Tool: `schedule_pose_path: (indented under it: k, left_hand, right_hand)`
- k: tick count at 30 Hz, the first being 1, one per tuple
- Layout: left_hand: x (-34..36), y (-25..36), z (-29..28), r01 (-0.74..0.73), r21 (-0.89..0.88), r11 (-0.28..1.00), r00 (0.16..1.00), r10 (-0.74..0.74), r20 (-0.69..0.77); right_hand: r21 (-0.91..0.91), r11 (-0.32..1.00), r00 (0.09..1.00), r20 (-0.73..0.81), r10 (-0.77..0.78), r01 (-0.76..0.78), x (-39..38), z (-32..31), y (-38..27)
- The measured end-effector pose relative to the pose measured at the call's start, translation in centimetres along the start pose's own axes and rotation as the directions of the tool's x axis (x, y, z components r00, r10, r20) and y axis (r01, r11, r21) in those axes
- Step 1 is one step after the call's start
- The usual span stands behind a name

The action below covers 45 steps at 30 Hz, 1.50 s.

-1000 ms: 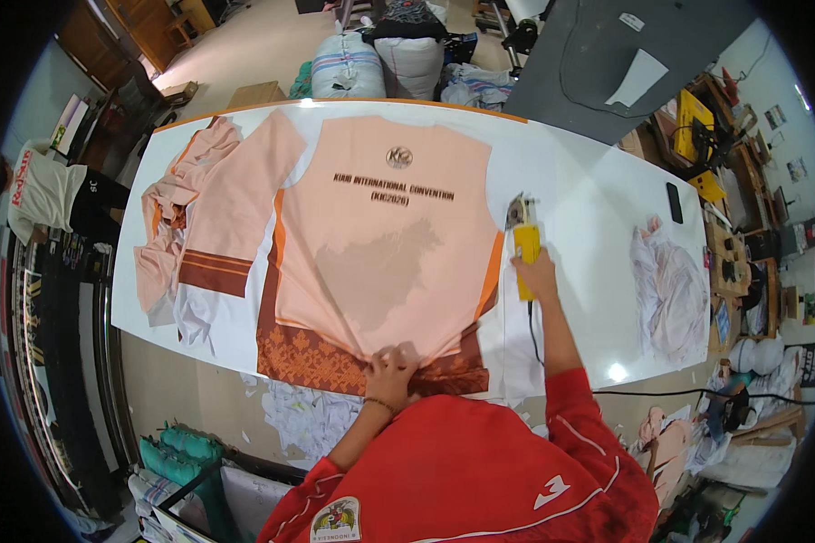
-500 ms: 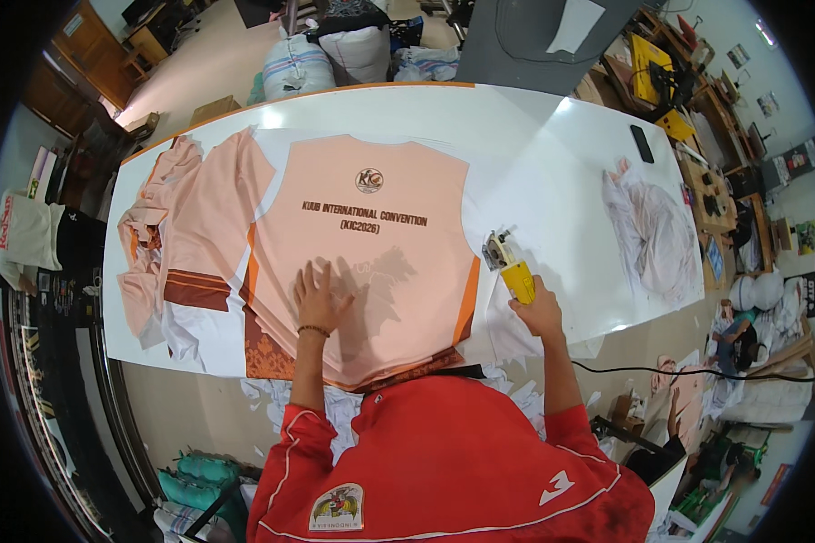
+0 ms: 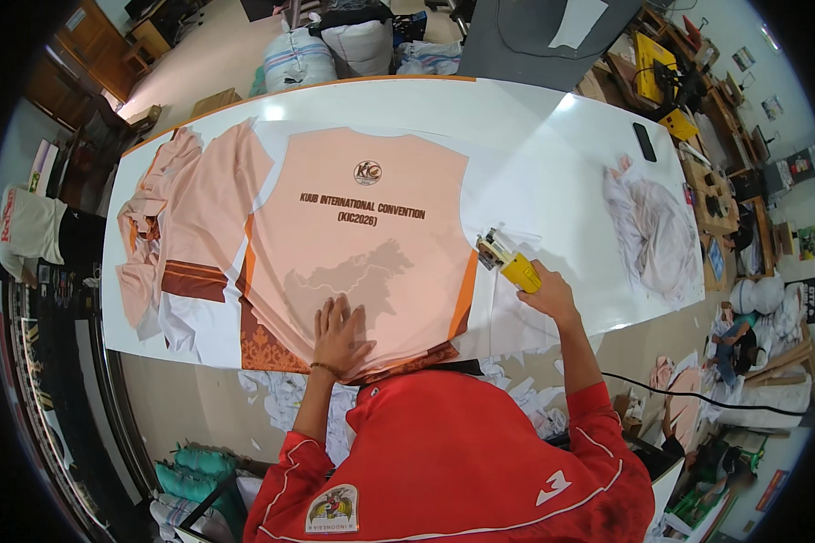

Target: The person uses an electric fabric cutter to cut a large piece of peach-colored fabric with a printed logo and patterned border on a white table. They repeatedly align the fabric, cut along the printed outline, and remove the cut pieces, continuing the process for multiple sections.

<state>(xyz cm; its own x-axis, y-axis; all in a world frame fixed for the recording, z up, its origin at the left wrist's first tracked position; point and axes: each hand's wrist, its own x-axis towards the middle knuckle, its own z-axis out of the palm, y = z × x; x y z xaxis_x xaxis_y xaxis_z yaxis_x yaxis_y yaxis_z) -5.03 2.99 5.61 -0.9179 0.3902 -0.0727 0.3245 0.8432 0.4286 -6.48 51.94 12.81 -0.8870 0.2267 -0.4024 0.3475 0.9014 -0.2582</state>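
A peach shirt panel (image 3: 371,271) with dark printed lettering, a round emblem and a brownish map shape lies spread on the white table. Orange strips run down its sides, and a patterned brown-orange band (image 3: 267,348) shows at its lower left. My left hand (image 3: 340,335) rests flat with fingers spread on the panel's lower part, just below the map print. In my right hand (image 3: 551,291) is a yellow electric fabric cutter (image 3: 520,271), gripped by its body. Its metal head meets the panel's right edge, beside the orange strip; the blade itself is too small to make out.
Crumpled peach garment pieces (image 3: 190,208) lie at the table's left. A whitish bundle of fabric (image 3: 647,226) and a black phone (image 3: 643,142) sit on the right. A black cord (image 3: 697,394) trails off right. Sacks (image 3: 299,63) stand beyond the far edge; scraps litter the floor.
My left hand has slid toward me and slightly right, uncovering the map print. The cutter has turned a little, its head shifting slightly left, while my right forearm has swung outward.
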Motion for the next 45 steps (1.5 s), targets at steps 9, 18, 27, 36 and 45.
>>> schedule_pose_path:
  k: [9, 18, 27, 36, 45]
  left_hand:
    - [-4.0, -11.9, -0.2, 0.282, -0.066, 0.957, 0.825, -0.277, -0.492]
    - [-5.5, -14.1, -1.1, 0.331, -0.012, 0.943, 0.755, -0.273, -0.596]
    - [-5.2, -13.8, -1.0, 0.37, -0.053, 0.927, 0.732, -0.327, -0.598]
    - [-5.0, -13.4, -1.3, 0.377, -0.078, 0.923, 0.724, -0.346, -0.597]
    - [-5.0, -13.3, -1.5, 0.39, -0.099, 0.916, 0.717, -0.369, -0.592]
  right_hand:
    - [0.021, 0.999, 0.999, 0.006, 0.033, -0.033, 0.4, 0.3, -1.4]
    - [0.089, 0.99, 0.993, -0.01, 0.114, -0.113, 0.3, 1.5, -4.4]
    - [0.171, 0.97, 0.981, -0.056, 0.186, -0.174, 1.0, 2.4, -7.9]
    - [0.206, 0.942, 0.954, -0.083, 0.288, -0.267, 3.7, 3.2, -11.5]
    - [0.287, 0.893, 0.913, -0.116, 0.392, -0.347, 8.7, 2.8, -14.5]
